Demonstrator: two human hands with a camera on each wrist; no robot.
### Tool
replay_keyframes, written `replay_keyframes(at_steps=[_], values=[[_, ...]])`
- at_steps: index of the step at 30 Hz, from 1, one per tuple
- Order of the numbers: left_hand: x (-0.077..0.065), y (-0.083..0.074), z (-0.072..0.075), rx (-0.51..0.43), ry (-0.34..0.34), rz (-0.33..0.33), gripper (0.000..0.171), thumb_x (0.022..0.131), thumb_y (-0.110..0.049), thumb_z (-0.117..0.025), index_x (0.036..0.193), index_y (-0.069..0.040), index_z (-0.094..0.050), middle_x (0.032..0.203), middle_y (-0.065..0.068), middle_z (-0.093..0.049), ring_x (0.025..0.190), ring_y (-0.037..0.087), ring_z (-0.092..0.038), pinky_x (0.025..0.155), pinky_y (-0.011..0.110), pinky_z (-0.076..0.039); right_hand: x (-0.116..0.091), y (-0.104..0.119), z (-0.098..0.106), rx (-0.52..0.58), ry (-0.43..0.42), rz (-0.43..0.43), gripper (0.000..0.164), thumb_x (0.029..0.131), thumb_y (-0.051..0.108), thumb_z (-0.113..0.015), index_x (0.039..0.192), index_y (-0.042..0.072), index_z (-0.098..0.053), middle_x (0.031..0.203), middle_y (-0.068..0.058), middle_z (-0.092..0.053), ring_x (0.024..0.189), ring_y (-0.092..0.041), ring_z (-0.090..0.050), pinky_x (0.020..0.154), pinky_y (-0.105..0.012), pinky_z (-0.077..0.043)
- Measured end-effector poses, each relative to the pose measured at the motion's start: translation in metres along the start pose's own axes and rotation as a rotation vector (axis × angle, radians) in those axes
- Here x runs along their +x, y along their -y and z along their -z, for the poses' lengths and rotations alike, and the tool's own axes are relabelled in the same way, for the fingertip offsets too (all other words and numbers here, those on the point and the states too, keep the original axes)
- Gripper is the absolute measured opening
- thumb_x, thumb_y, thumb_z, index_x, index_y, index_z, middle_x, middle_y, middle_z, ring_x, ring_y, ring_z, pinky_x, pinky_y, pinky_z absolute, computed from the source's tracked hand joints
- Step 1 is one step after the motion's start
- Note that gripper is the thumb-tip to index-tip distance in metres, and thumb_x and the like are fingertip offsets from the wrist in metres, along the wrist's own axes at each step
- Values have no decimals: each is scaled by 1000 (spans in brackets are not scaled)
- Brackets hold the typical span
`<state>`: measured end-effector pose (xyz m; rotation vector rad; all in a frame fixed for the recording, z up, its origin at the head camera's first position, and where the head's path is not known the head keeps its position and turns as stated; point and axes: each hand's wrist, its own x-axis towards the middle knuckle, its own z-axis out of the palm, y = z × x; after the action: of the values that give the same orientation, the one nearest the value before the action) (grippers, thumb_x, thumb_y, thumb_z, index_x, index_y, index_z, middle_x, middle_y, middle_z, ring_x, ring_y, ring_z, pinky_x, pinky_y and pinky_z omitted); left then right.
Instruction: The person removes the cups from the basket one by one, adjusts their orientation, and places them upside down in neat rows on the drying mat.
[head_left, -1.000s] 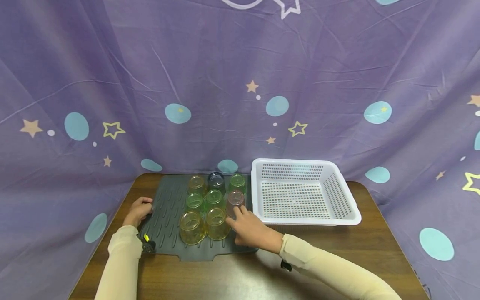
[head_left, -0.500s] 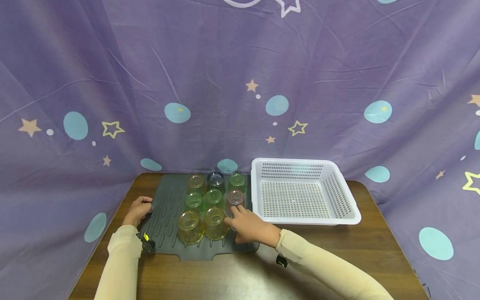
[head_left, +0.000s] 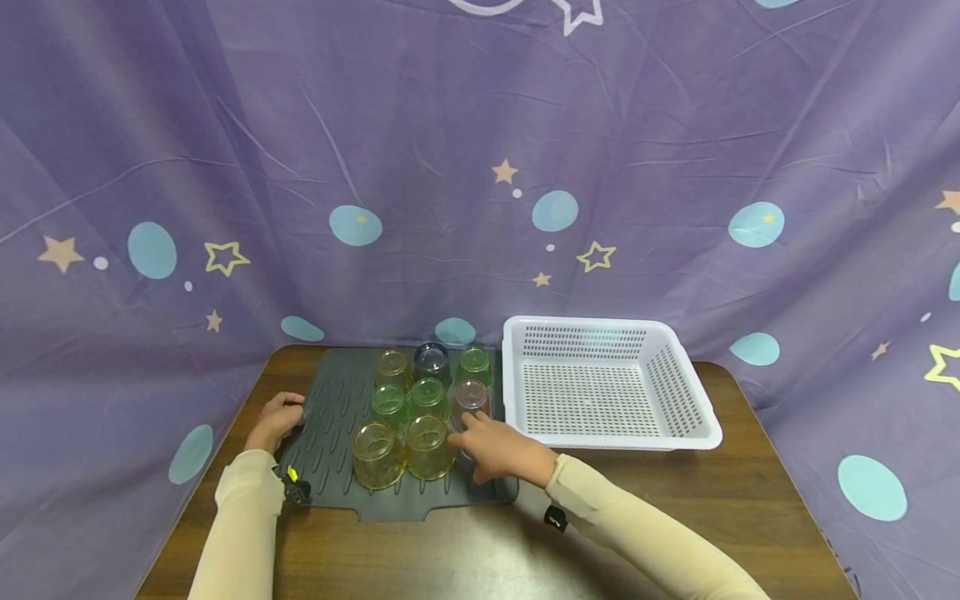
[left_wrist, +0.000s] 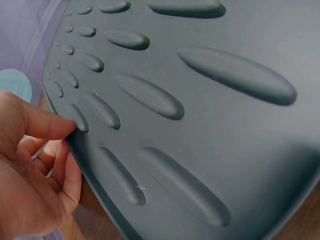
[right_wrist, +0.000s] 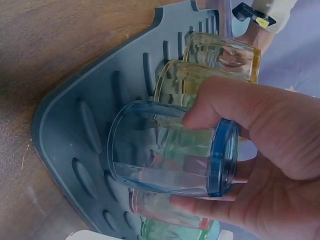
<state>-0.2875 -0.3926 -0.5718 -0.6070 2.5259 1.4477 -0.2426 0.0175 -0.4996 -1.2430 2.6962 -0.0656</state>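
My left hand is at the left edge of a dark grey drying mat; in the left wrist view its thumb and fingers pinch the mat's rim. My right hand is at the mat's front right. In the right wrist view it grips an upside-down clear glass with blue rims, thumb on one side and fingers on the other. Close by the thumb stands a yellow glass, with another yellow glass to its left. Behind the hand is a pink glass. In the head view the hand mostly hides the blue-rimmed glass.
Two green glasses form a middle row with the pink one. Behind them stand an amber glass, a dark blue glass and a green glass. A white perforated basket sits right of the mat on the wooden table.
My right hand has shifted slightly left, and the two front yellow glasses have slid a little left along the mat. My left hand has stayed in place.
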Motion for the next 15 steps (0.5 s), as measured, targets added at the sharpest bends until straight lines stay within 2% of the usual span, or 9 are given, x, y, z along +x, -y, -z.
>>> replay_keyframes(at_steps=[9, 15], values=[[2, 2, 1, -5, 3, -3, 53, 83, -4, -47, 135, 6, -41, 137, 30, -42, 118, 37, -47, 87, 41, -46, 6, 0, -1, 32, 41, -35, 63, 67, 19, -91, 126, 26, -68, 115, -6, -58, 102, -20, -52, 71, -27, -50], [2, 1, 1, -1, 16, -5, 54, 83, -3, -47, 136, 7, -40, 138, 31, -41, 120, 40, -46, 93, 49, -46, 8, -3, -3, 79, 80, -60, 67, 70, 16, -88, 132, 26, -64, 126, -9, -55, 110, -22, -52, 73, -28, -52]])
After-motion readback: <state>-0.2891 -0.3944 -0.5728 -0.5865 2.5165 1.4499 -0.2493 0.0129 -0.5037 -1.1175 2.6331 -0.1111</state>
